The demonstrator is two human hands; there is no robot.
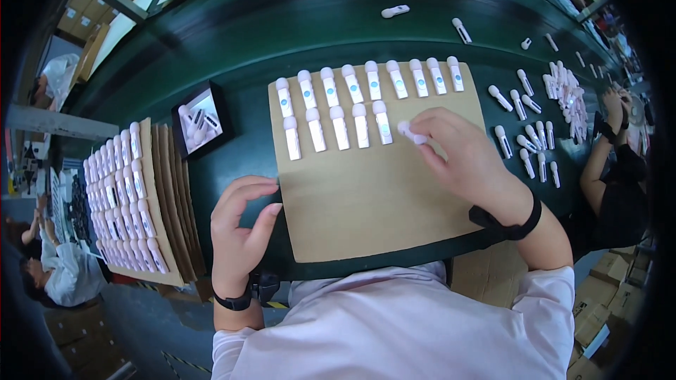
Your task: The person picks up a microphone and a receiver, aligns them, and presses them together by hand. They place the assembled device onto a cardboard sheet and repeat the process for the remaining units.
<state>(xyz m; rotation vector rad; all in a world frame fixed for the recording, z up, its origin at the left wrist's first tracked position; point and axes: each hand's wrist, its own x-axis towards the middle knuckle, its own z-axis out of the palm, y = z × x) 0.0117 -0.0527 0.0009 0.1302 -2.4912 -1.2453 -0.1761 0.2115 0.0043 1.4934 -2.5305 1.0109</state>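
Observation:
A brown cardboard sheet (366, 204) lies before me on the dark green table. Along its far edge runs a row of small pale pink wand-shaped devices (351, 84) with rounded heads, most bearing a round blue mark. A shorter second row of the same devices (339, 129) lies just nearer. My right hand (458, 151) pinches another pale pink wand-shaped device (412, 132) over the sheet, right of the second row. My fingers partly hide it. My left hand (243, 229) is at the sheet's left edge, fingers apart, holding nothing.
A black box (220, 116) with several devices stands beyond my left hand. Farther left, loaded cardboard sheets (169, 197) are stacked. Loose devices (531, 137) and a pile (567, 95) lie to the right, near a co-worker's hands (614, 109). Other people sit at far left.

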